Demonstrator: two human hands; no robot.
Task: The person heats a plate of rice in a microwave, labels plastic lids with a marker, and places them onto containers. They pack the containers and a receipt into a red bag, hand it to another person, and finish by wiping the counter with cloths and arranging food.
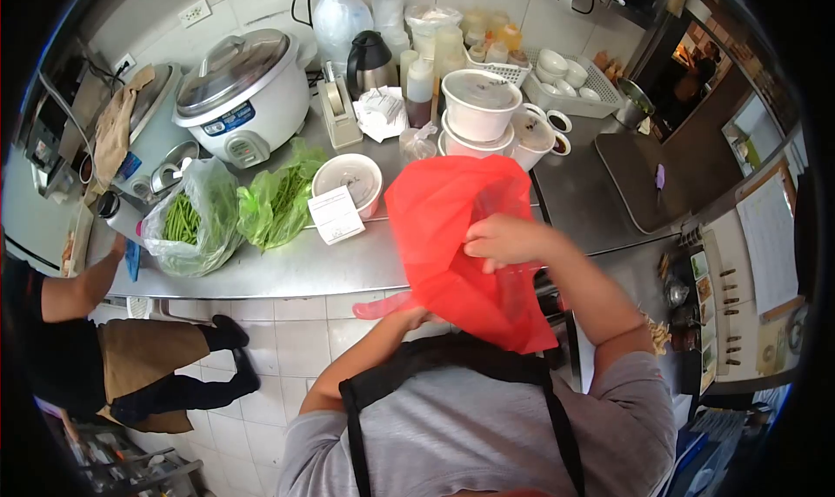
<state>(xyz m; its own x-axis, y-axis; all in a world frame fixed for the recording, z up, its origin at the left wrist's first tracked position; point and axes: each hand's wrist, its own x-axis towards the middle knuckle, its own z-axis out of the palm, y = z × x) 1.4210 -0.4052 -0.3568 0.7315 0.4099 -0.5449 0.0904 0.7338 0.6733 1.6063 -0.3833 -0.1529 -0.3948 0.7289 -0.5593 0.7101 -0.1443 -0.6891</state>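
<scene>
A red bag (435, 223) hangs over the counter's front edge, just in front of my body. My right hand (504, 241) is at the bag's upper right part, its fingers curled on the red material. Low at the bag's left side, my left hand (417, 318) is closed near a pink-red strip (383, 306); its fingertips are partly hidden by the bag. Left of the bag stands a lidded white tub (348, 180) with a printed slip (336, 215) leaning on it. Behind the bag, lidded white tubs (481, 106) are stacked.
Bags of green beans (182, 220) and leafy greens (283, 197) lie on the steel counter (261, 275). A large rice cooker (248, 97) stands behind. At the left is another person (70, 340). A dark tray (652, 184) with a purple-handled knife (659, 180) is at the right.
</scene>
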